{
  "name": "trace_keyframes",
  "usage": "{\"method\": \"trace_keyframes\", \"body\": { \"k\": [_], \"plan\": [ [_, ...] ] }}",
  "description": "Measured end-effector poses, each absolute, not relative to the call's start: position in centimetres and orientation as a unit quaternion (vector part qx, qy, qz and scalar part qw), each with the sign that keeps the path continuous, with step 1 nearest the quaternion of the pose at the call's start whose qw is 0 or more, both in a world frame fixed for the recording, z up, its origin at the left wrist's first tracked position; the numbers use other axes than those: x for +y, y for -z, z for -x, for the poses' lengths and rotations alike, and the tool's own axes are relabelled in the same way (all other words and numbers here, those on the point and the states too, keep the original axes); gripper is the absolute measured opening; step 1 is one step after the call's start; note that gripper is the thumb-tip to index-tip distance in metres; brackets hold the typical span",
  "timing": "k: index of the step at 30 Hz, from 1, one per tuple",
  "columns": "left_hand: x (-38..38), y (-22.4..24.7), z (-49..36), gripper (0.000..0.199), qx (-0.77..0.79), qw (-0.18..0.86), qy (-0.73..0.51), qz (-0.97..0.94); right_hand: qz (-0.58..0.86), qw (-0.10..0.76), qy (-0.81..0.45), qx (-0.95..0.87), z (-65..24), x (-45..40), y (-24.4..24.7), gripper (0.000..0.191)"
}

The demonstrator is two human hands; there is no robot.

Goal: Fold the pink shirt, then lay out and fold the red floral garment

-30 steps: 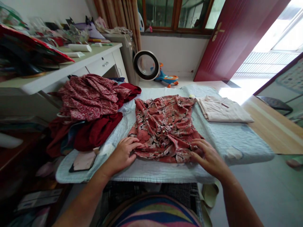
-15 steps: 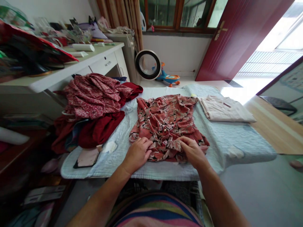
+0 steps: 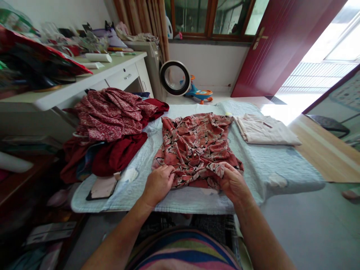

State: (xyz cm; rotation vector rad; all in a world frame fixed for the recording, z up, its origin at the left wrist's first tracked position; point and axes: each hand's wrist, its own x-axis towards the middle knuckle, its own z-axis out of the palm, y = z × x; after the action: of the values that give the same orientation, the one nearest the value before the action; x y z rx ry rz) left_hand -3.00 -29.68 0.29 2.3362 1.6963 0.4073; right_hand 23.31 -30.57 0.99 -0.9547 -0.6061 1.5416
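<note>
A red floral garment (image 3: 197, 142) lies spread and wrinkled on the pale blue cloth (image 3: 253, 165) over the table. At its near left corner, my left hand (image 3: 159, 183) pinches the fabric, fingers closed. My right hand (image 3: 233, 182) grips the near right part of the hem, slightly lifted, with the fingers closed on a fold. Part of the near edge is hidden under the fingers of both hands.
A heap of red patterned clothes (image 3: 112, 114) lies on the left, with a phone (image 3: 101, 186) in front of it. On the right rests a folded cream garment (image 3: 267, 129). Behind are a cluttered white desk (image 3: 118, 78) and a round open washer door (image 3: 175, 78).
My left hand has moved slightly left and closed on the hem. My right hand has moved right with its fold of fabric, stretching the near edge a little wider.
</note>
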Motion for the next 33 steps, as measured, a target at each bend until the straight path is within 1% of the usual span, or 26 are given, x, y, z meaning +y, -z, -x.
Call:
{"method": "trace_keyframes", "body": {
  "k": [4, 7, 9, 13, 16, 19, 21, 24, 26, 28, 30, 31, 33],
  "plan": [
    [-29.5, -0.4, 3.1, 0.017, 0.587, 0.166, -0.169, -0.774, 0.384, 0.597, -0.665, -0.234, -23.7, -30.3, -0.8, 0.011],
    [-29.4, -0.6, 2.9, 0.023, 0.608, 0.192, -0.187, -0.747, 0.396, 0.6, -0.656, -0.231, -23.7, -29.8, -0.5, 0.015],
    [-29.2, -0.7, 2.9, 0.026, 0.625, 0.196, -0.208, -0.727, 0.399, 0.611, -0.647, -0.222, -23.5, -29.6, -0.4, 0.016],
    [-29.2, -0.6, 3.1, 0.03, 0.647, 0.181, -0.278, -0.687, 0.366, 0.669, -0.618, -0.189, -23.0, -29.5, -0.4, 0.02],
    [-29.2, -0.5, 3.1, 0.031, 0.644, 0.182, -0.324, -0.669, 0.363, 0.679, -0.608, -0.194, -22.9, -29.6, -0.3, 0.016],
    [-29.2, -0.3, 3.2, 0.031, 0.641, 0.194, -0.356, -0.652, 0.378, 0.67, -0.603, -0.211, -23.2, -29.7, -0.1, 0.013],
    [-29.1, -0.1, 3.2, 0.031, 0.643, 0.2, -0.363, -0.644, 0.384, 0.649, -0.621, -0.213, -23.5, -29.8, -0.1, 0.015],
    [-28.9, 0.1, 3.2, 0.031, 0.651, 0.198, -0.353, -0.642, 0.393, 0.592, -0.673, -0.205, -23.9, -30.0, -0.2, 0.021],
    [-28.8, 0.1, 3.1, 0.031, 0.655, 0.193, -0.343, -0.645, 0.412, 0.572, -0.68, -0.201, -24.0, -30.1, -0.2, 0.028],
    [-28.8, 0.1, 3.1, 0.03, 0.658, 0.189, -0.333, -0.649, 0.448, 0.574, -0.651, -0.214, -24.0, -30.3, 0.0, 0.036],
    [-28.9, -0.1, 3.1, 0.03, 0.656, 0.19, -0.32, -0.657, 0.502, 0.574, -0.585, -0.275, -24.0, -30.4, 0.3, 0.044],
    [-28.9, -0.1, 3.1, 0.03, 0.652, 0.195, -0.311, -0.664, 0.536, 0.568, -0.53, -0.331, -24.1, -30.5, 0.5, 0.047],
    [-29.0, -0.3, 3.2, 0.03, 0.634, 0.211, -0.294, -0.683, 0.6, 0.529, -0.355, -0.484, -24.4, -30.7, 0.7, 0.051]
  ]
}}
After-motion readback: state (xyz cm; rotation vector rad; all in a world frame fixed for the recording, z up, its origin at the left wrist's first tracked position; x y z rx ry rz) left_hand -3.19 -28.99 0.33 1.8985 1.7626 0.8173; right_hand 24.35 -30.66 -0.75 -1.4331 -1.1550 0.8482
